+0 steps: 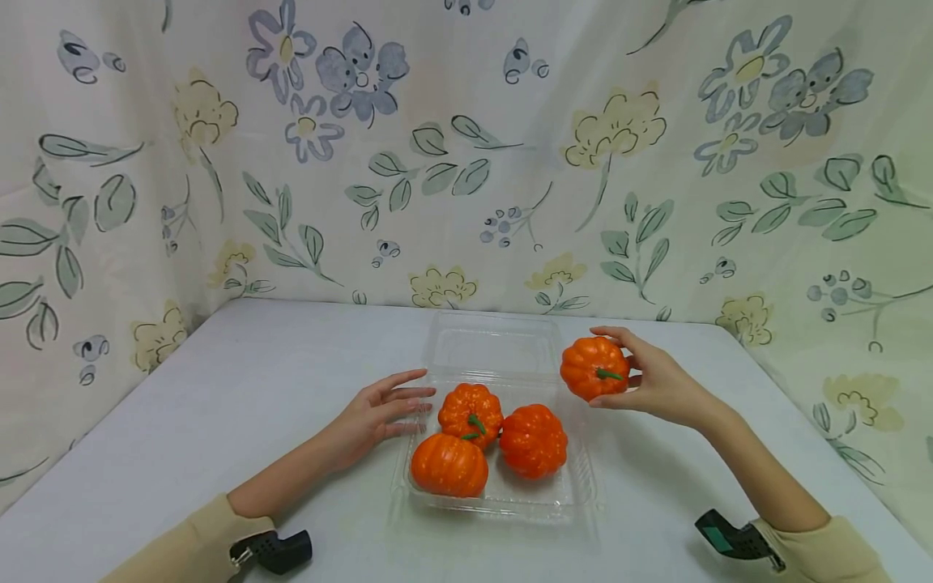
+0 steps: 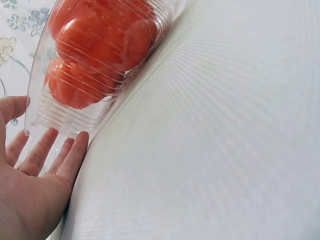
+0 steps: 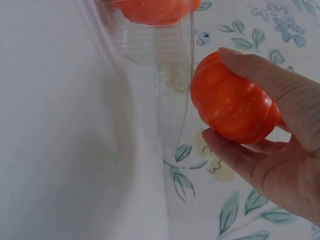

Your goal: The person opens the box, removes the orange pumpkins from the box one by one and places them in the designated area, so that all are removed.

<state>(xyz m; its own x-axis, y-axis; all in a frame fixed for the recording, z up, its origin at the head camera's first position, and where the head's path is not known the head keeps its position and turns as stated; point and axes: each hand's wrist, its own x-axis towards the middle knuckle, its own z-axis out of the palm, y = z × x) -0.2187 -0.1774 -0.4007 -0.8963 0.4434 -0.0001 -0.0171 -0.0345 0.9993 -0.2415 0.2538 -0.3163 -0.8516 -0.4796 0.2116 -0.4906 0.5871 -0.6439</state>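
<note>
My right hand [image 1: 666, 380] grips a small orange pumpkin [image 1: 592, 367] with a green stem, held in the air by the right rear of a clear plastic clamshell box [image 1: 543, 506]. In the right wrist view, thumb and fingers curl round the pumpkin [image 3: 232, 100]. Three more pumpkins sit in the box: one at the back [image 1: 469, 409], one at front left [image 1: 449, 465], one at right [image 1: 534, 441]. My left hand [image 1: 375, 417] has its fingers extended against the box's left side; the left wrist view shows the fingertips [image 2: 82, 137] at the ribbed wall.
The box's clear lid [image 1: 492, 344] lies folded back behind its base. A white table [image 1: 291, 348] lies beneath, and a floral curtain [image 1: 452, 227] hangs along its back and sides. Black devices [image 1: 736, 536] are strapped at both sleeves.
</note>
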